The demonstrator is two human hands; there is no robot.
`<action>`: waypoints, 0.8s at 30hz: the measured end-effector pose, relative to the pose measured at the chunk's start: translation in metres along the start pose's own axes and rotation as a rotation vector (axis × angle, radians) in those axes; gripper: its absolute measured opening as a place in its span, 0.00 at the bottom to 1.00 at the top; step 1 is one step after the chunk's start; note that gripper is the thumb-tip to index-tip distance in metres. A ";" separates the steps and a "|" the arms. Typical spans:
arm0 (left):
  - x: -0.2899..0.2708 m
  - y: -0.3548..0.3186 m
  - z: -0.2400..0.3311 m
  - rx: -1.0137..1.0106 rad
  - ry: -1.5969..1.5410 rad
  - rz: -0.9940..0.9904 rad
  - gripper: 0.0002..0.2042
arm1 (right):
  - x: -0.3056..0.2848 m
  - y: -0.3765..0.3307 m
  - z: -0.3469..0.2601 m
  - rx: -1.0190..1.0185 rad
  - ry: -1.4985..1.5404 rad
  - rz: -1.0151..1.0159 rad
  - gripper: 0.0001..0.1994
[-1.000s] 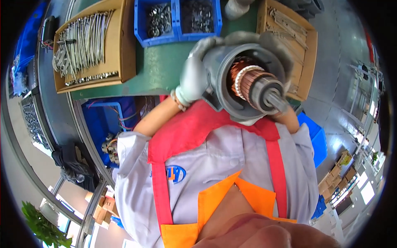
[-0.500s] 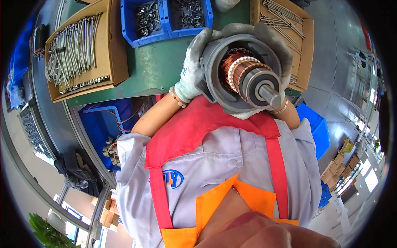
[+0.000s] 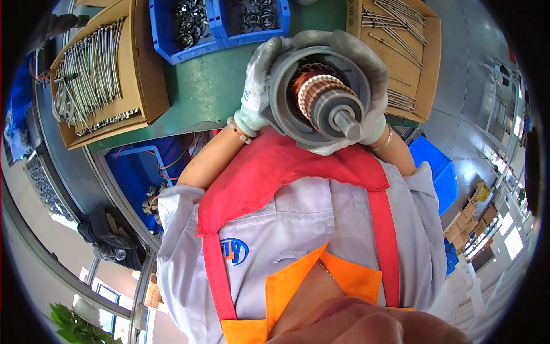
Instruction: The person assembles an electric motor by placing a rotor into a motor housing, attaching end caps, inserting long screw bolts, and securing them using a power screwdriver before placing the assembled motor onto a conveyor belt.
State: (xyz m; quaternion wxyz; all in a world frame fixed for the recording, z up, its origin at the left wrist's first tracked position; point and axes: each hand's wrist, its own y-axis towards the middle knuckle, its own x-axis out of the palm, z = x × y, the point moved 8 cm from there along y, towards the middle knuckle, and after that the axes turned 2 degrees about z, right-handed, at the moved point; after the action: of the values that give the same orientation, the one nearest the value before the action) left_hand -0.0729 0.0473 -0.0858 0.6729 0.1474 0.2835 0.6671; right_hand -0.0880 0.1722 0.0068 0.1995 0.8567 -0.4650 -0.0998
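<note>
A grey electric motor assembly (image 3: 321,94) is held up in front of the chest, above the near edge of the green counter (image 3: 212,97). Its round housing faces the camera, and a copper-coloured rotor with a steel shaft (image 3: 344,121) projects from the middle of it toward the lens.

The left hand (image 3: 259,80), in a light work glove, is wrapped around the left side of the housing, with the fingers curled over its upper rim. The right hand (image 3: 372,86), also gloved, is closed around the right side and upper rim of the same housing, so the motor is gripped between both hands. A beaded bracelet (image 3: 239,129) is worn on the left wrist and a thin bangle (image 3: 382,143) on the right.

On the counter beyond the motor, two blue bins (image 3: 220,23) filled with dark metal rings are set side by side. To the left of them, a cardboard box (image 3: 103,74) packed with long metal rods is placed, tilted in the view. To the right, just behind the right hand, a second cardboard box (image 3: 401,51) with more thin rods is seen.

A red apron strap over a pale grey work shirt (image 3: 298,218) fills the lower middle of the view. Blue crates (image 3: 435,172) are seen on the floor at the right.
</note>
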 end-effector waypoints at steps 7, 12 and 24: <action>-0.006 -0.001 0.005 0.023 -0.079 0.037 0.40 | 0.003 0.000 0.007 0.016 0.009 0.027 0.53; -0.003 0.007 -0.008 -0.141 -0.109 -0.074 0.38 | 0.003 0.000 0.009 0.008 -0.001 0.033 0.62; 0.019 -0.040 -0.046 -0.521 -0.456 -0.074 0.35 | 0.000 -0.005 0.003 0.034 -0.217 0.078 0.63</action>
State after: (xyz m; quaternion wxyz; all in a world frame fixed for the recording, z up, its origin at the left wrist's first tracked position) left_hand -0.0681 0.0549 -0.1485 0.7576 0.1056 -0.0488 0.6423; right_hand -0.0848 0.1740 0.0019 0.1371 0.8254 -0.5184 -0.1765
